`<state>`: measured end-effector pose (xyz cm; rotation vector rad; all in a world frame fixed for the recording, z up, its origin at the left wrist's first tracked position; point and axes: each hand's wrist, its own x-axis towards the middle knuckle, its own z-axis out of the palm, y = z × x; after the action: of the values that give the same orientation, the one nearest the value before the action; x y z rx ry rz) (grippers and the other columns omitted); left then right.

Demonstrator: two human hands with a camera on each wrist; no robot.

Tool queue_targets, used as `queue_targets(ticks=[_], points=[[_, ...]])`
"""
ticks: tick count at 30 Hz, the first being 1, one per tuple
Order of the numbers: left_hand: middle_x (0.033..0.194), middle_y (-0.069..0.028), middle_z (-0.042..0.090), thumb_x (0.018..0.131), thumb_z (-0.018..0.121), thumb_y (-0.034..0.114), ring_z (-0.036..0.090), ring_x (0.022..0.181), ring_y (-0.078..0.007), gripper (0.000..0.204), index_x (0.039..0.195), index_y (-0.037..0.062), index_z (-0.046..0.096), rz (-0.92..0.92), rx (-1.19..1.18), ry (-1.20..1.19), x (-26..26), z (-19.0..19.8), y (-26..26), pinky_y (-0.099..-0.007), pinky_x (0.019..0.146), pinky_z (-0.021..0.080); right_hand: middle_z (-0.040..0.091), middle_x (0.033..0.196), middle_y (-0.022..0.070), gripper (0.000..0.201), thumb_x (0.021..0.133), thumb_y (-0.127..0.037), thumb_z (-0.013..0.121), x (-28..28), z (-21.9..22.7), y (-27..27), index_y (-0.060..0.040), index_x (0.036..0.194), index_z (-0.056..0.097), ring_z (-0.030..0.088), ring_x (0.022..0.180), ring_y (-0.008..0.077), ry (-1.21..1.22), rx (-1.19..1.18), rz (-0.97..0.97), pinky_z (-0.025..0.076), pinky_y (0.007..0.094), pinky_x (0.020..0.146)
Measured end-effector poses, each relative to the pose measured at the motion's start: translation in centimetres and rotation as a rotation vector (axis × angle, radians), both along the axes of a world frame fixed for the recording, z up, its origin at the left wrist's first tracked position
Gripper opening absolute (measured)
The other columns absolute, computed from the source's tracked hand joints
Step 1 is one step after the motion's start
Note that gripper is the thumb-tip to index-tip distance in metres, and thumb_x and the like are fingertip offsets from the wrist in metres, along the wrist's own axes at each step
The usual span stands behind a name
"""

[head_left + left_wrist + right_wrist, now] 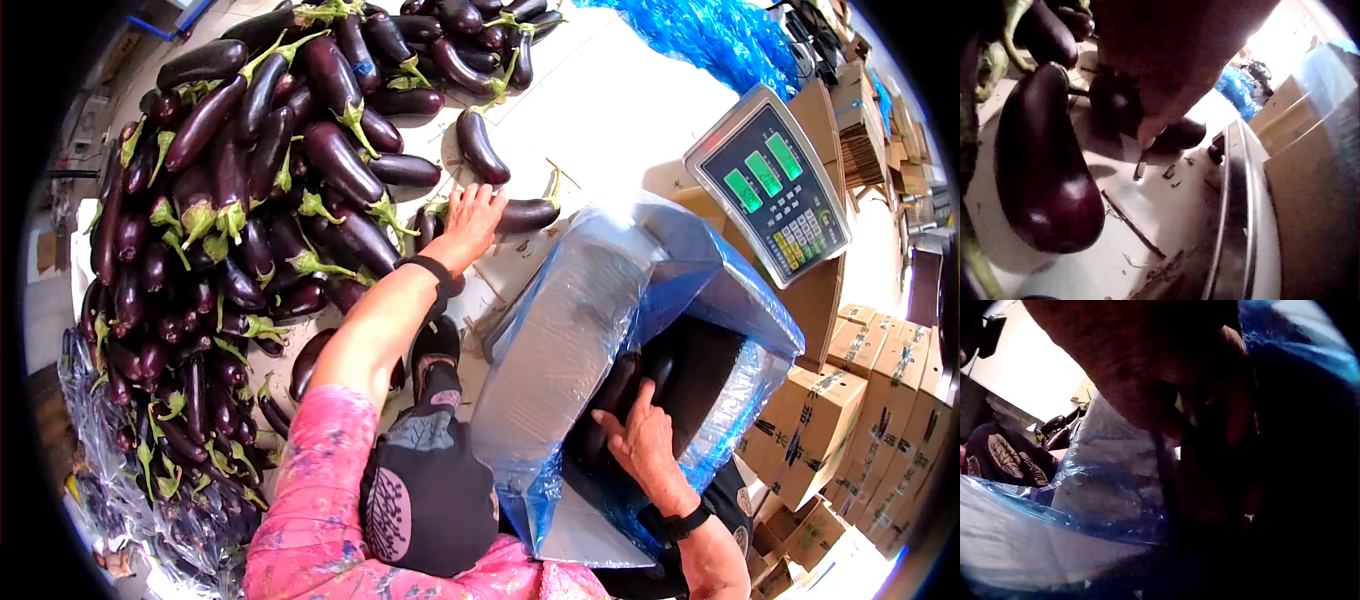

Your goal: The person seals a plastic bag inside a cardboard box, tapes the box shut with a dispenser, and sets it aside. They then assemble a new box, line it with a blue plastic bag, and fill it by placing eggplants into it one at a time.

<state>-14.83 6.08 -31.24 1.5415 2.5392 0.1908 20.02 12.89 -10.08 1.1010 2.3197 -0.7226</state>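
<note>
My left hand [472, 222] reaches over the white table, its fingers loosely extended and touching an eggplant [530, 214] with a green stem. In the left wrist view, the thumb comes down in front of a dark eggplant [1188, 134]; the hand hides part of it. Another large eggplant [1054, 181] lies close beside. Inside the plastic-lined box [560, 340], my right hand [642, 448] grips an eggplant [612, 395], thumb and index finger on either side. In the right wrist view, that hand [1154, 369] is dark, its fingers curled downward.
A big heap of eggplants [230, 190] covers the table's left side. A scale display [768, 185] stands behind the box, near blue plastic film [700, 35]. Cardboard cartons [815, 425] are stacked at the right. Dry stem scraps [1135, 228] lie near the metal edge [1235, 212].
</note>
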Motion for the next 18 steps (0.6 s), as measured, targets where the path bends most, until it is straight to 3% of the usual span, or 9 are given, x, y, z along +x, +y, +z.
queue_targets(ticks=[4, 5, 7, 8, 9, 11, 13, 16, 18], points=[[0.113, -0.0157, 0.058, 0.066, 0.081, 0.028, 0.058, 0.108, -0.0373, 0.056, 0.114, 0.0115, 0.058, 0.106, 0.083, -0.214, -0.8, -0.5, 0.9, -0.0495, 0.092, 0.047, 0.067, 0.077, 0.0293, 0.075, 0.086, -0.041, 0.072, -1.3, 1.0, 0.5, 0.0118, 0.125, 0.035, 0.068, 0.074, 0.0475, -0.168, -0.001, 0.083, 0.054, 0.0524, 0.066], [0.105, -0.0148, 0.063, 0.07, 0.08, 0.034, 0.064, 0.099, -0.0323, 0.059, 0.119, 0.0081, 0.059, 0.18, 0.085, -0.404, -1.4, -0.2, 0.9, -0.0396, 0.088, 0.051, 0.067, 0.077, 0.0289, 0.075, 0.086, -0.042, 0.072, -1.4, 1.2, 0.7, 0.0112, 0.125, 0.035, 0.068, 0.073, 0.0472, -0.17, 0.004, 0.098, 0.054, 0.0523, 0.066], [0.101, -0.0102, 0.065, 0.075, 0.08, 0.036, 0.063, 0.096, -0.0238, 0.063, 0.124, 0.0043, 0.057, 0.331, 0.338, -1.013, -2.4, 2.7, -0.2, -0.0347, 0.086, 0.051, 0.067, 0.076, 0.0282, 0.074, 0.085, -0.044, 0.072, -1.5, 1.3, 0.9, 0.01, 0.123, 0.037, 0.068, 0.073, 0.0466, -0.165, 0.01, 0.127, 0.054, 0.0521, 0.065], [0.107, -0.0099, 0.066, 0.081, 0.077, 0.037, 0.061, 0.098, -0.0149, 0.064, 0.129, 0.0009, 0.055, 0.289, 0.399, -1.367, -3.0, 5.6, -1.1, -0.0308, 0.084, 0.05, 0.066, 0.074, 0.029, 0.074, 0.085, -0.044, 0.073, -1.5, 1.3, 0.9, 0.0103, 0.122, 0.038, 0.067, 0.072, 0.0474, -0.15, 0.016, 0.131, 0.053, 0.0529, 0.065], [0.11, -0.0131, 0.066, 0.083, 0.074, 0.036, 0.064, 0.099, -0.0156, 0.061, 0.128, -0.0003, 0.054, 0.342, 0.393, -1.559, -3.4, 6.6, -1.9, -0.0307, 0.086, 0.052, 0.065, 0.072, 0.0298, 0.073, 0.085, -0.044, 0.073, -1.4, 1.3, 0.9, 0.0106, 0.12, 0.039, 0.066, 0.071, 0.0482, -0.133, 0.025, 0.138, 0.053, 0.0536, 0.065], [0.1, -0.0075, 0.065, 0.086, 0.073, 0.04, 0.065, 0.089, -0.0145, 0.057, 0.123, 0.0005, 0.056, 0.343, 0.542, -1.794, -2.7, 11.4, -3.7, -0.0299, 0.081, 0.055, 0.066, 0.074, 0.0286, 0.068, 0.085, -0.044, 0.073, -1.3, 1.5, 1.1, 0.0084, 0.117, 0.044, 0.067, 0.072, 0.0472, -0.119, 0.06, 0.154, 0.053, 0.0532, 0.065], [0.099, -0.0092, 0.066, 0.085, 0.074, 0.046, 0.067, 0.084, -0.0167, 0.064, 0.124, -0.0009, 0.054, 0.322, 0.543, -1.924, -2.4, 15.3, -5.6, -0.0305, 0.076, 0.058, 0.068, 0.081, 0.0246, 0.058, 0.085, -0.042, 0.072, -1.2, 1.6, 1.1, 0.0033, 0.113, 0.05, 0.069, 0.075, 0.0434, -0.126, 0.103, 0.168, 0.054, 0.0507, 0.065], [0.101, -0.0104, 0.067, 0.079, 0.077, 0.054, 0.067, 0.085, -0.0163, 0.078, 0.128, -0.0023, 0.054, 0.087, 0.509, -1.821, -1.4, 20.3, -7.9, -0.0287, 0.076, 0.057, 0.068, 0.092, 0.0214, 0.044, 0.086, -0.036, 0.072, -1.5, 4.6, 1.6, -0.002, 0.109, 0.057, 0.068, 0.082, 0.0409, -0.034, 0.158, 0.288, 0.055, 0.0482, 0.068], [0.104, -0.0109, 0.068, 0.072, 0.083, 0.052, 0.067, 0.092, -0.018, 0.083, 0.129, -0.002, 0.055, -0.06, 0.379, -1.584, -0.5, 25.3, -7.9, -0.0316, 0.083, 0.056, 0.066, 0.106, 0.0188, 0.037, 0.081, -0.013, 0.075, -3.3, 10.1, 1.3, -0.0025, 0.114, 0.062, 0.066, 0.094, 0.0385, 0.527, 0.183, 0.204, 0.055, 0.0447, 0.079]])
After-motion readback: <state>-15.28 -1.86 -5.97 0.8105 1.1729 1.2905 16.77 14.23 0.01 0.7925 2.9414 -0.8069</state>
